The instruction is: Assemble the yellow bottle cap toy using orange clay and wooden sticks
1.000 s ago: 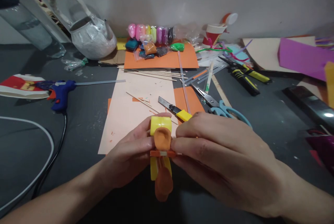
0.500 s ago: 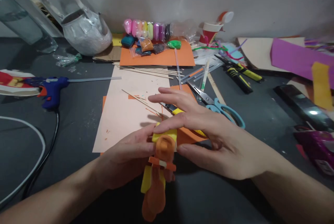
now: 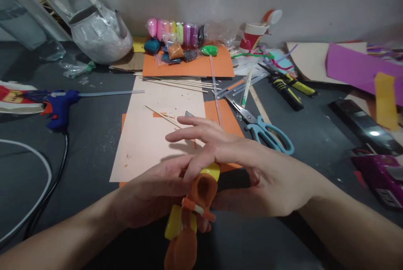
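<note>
My left hand (image 3: pixel 154 190) is closed around an orange and yellow handmade craft piece (image 3: pixel 206 188), holding it above the near side of the table. The piece has an orange ring-like part with a dark hollow, yellow parts behind and below, a short orange crossbar with a pale middle, and rounded orange ends hanging down. My right hand (image 3: pixel 245 165) grips its upper part, the index finger bent over the yellow top and the thumb at its right side. Its other fingers stretch out over the paper. The left fingertips are partly hidden behind the piece.
Pale paper (image 3: pixel 135 144) with thin sticks lies ahead. Scissors (image 3: pixel 267 133), pliers (image 3: pixel 286 91) and a phone (image 3: pixel 362 123) are to the right. A blue glue gun (image 3: pixel 61 106) and its cord are left. Clay packets (image 3: pixel 176 32), a silver kettle (image 3: pixel 97 30) and a cup (image 3: pixel 252 37) stand behind.
The craft piece has tilted, its ring-like top moving right and its lower end left. My right index finger has bent over the top, and the other fingers have come lower.
</note>
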Motion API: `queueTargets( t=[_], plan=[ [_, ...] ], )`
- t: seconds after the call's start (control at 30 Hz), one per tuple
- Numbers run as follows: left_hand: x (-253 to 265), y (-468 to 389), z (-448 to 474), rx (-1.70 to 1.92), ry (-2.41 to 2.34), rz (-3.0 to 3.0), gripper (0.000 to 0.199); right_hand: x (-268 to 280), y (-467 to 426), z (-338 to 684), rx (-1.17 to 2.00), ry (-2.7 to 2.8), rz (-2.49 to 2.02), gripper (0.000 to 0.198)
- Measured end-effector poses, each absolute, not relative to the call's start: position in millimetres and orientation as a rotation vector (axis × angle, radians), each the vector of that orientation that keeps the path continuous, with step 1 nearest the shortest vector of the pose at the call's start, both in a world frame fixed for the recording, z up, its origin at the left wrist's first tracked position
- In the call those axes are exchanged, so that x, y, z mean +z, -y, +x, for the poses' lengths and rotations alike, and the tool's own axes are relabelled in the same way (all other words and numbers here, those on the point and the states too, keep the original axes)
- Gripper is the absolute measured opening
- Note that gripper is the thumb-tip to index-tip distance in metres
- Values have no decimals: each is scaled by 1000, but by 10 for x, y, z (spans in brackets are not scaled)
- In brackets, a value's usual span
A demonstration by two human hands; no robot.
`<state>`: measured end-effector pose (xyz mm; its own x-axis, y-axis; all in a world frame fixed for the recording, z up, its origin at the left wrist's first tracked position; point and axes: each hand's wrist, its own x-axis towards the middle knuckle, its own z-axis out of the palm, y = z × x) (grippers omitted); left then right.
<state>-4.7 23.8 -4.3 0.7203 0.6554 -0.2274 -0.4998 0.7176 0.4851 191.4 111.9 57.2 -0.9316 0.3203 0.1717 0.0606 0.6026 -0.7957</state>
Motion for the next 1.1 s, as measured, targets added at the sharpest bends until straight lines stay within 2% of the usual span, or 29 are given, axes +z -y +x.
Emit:
queueTargets(
  t=[0.27, 0.37, 0.5, 0.6, 0.77, 0.9, 1.1],
  plan=[
    [37, -304, -30, 615, -377, 389, 21, 575, -1132, 1913, 1238, 2548, -251, 16],
    [5, -284, -35, 619, -385, 403, 18, 578, -1128, 1926, 1240, 2545, -257, 22],
    [-58, -258, -37, 655, -413, 416, 27, 584, -1130, 1944, 1217, 2552, -286, 31],
    [-63, -269, -48, 641, -363, 419, 17, 593, -1127, 1945, 1209, 2552, -312, 25],
    [-50, -279, -59, 628, -332, 420, 24, 594, -1117, 1939, 1205, 2559, -319, 21],
    [-50, -261, -56, 644, -349, 416, 29, 581, -1127, 1946, 1223, 2551, -298, 26],
    [-6, -275, -60, 630, -321, 399, 26, 575, -1151, 1936, 1233, 2545, -252, 15]
  ],
)
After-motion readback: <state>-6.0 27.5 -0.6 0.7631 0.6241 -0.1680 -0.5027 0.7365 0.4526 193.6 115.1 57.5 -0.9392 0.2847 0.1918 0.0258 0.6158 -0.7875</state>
